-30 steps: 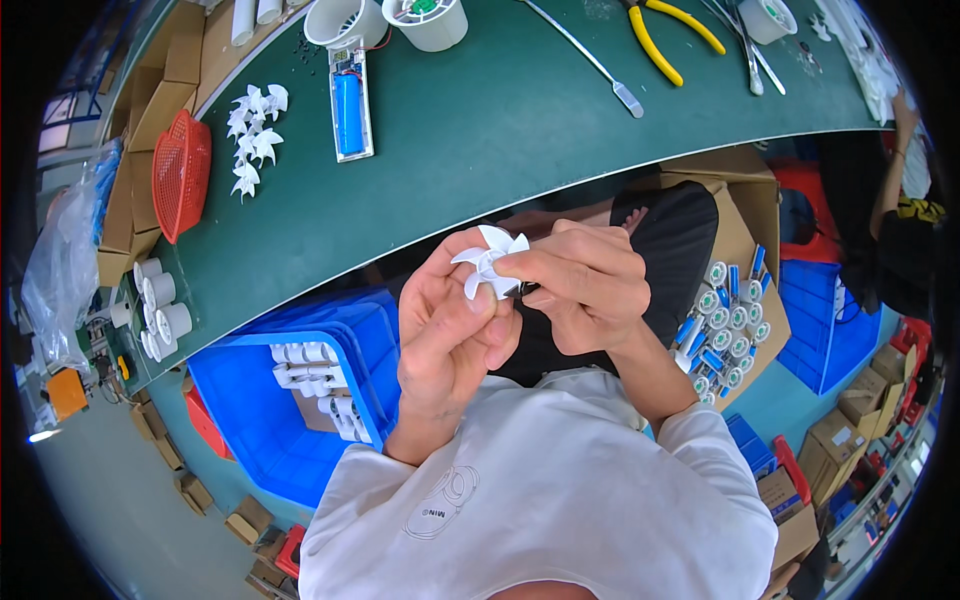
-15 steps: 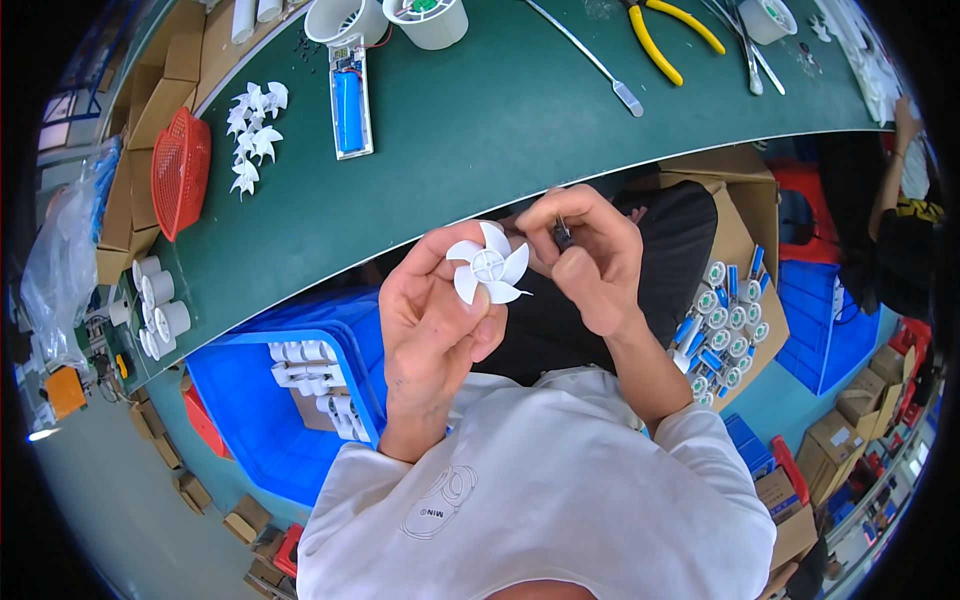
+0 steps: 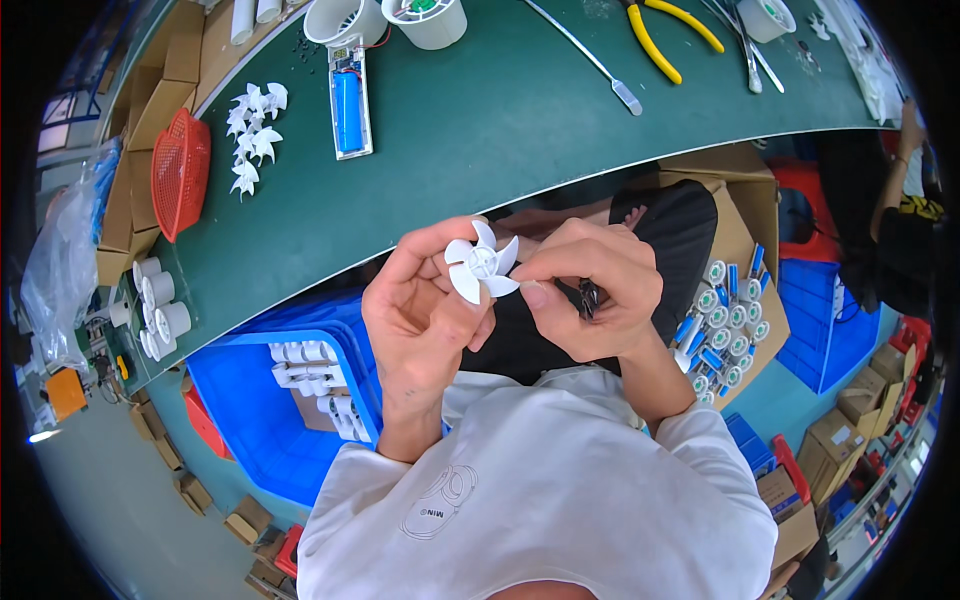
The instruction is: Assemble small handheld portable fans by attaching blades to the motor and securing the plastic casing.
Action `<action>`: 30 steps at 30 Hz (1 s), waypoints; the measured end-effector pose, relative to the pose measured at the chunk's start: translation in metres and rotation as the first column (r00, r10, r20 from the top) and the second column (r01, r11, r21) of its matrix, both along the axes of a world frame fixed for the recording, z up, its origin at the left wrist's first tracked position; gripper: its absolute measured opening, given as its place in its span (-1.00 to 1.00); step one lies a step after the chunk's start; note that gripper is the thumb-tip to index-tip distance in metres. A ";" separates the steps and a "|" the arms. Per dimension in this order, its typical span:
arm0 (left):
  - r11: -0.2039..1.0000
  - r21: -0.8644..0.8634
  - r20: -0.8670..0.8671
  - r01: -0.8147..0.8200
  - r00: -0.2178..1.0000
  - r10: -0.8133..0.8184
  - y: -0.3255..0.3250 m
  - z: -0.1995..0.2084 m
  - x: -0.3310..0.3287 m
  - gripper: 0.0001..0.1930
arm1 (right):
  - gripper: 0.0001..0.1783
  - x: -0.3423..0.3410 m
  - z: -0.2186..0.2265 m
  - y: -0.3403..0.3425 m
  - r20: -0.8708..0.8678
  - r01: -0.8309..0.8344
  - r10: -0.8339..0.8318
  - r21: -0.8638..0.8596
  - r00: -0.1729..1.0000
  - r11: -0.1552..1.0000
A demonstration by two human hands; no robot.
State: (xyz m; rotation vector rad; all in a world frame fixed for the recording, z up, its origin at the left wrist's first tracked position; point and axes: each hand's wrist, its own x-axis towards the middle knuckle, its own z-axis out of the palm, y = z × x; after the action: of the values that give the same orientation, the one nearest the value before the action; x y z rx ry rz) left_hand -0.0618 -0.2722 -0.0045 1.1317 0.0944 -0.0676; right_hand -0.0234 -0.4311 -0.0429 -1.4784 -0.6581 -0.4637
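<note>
Close in front of me, a small white fan blade wheel [image 3: 482, 264] with several curved blades is held in my left hand [image 3: 412, 318], its thumb and fingers closed around the left side. My right hand [image 3: 610, 275] is closed too. Its thumb and index fingertip meet at the wheel's right blade tip; whether they grip the blade or something tiny there, I cannot tell. Small dark pieces [image 3: 588, 298] show within the curled fingers of that hand, partly hidden. On the green table [image 3: 480, 140] beyond lie several more white fan wheels [image 3: 250, 135], at the left.
A housing with a blue battery [image 3: 348, 112], white cups [image 3: 430, 22], yellow-handled pliers [image 3: 655, 40] and a metal tool [image 3: 628, 97] lie on the table. A red basket [image 3: 181, 175] stands left. Blue bin [image 3: 250, 410] and carton of assembled units [image 3: 725, 325] flank me.
My right hand has turned and come left, so its fingertips now reach the fan wheel's blade tip. My left hand has shifted slightly left with the wheel.
</note>
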 end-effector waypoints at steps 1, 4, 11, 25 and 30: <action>1.000 0.000 0.000 0.000 1.000 0.000 0.000 0.000 0.000 -0.61 | -0.84 0.000 0.001 0.000 0.000 0.000 0.000 0.000 1.000 1.000; 1.000 0.007 -0.008 -0.010 1.000 0.010 0.000 0.000 0.000 -0.61 | -0.85 -0.002 0.004 -0.001 -0.037 -0.015 0.014 -0.034 0.999 0.999; 0.986 -0.165 -0.003 0.013 1.000 -0.014 0.014 0.000 -0.001 -0.59 | -0.86 -0.001 -0.014 -0.028 -0.282 0.283 -0.315 -0.148 0.906 0.948; 0.768 -0.640 -0.108 0.033 0.985 -0.132 0.012 -0.019 0.013 -0.53 | -0.88 0.005 -0.006 -0.090 -0.497 0.343 -0.499 -0.374 0.710 0.862; 0.720 -0.694 -0.092 0.001 0.992 -0.091 0.020 -0.019 0.020 -0.63 | -0.78 -0.002 0.012 -0.101 -0.440 0.191 -0.530 -0.611 0.725 0.768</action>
State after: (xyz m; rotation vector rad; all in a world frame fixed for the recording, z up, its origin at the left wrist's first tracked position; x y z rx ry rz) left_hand -0.0415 -0.2522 -0.0239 0.3634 0.1341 -0.2002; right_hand -0.0254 -0.5320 -0.0311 -2.1810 0.0612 -0.0851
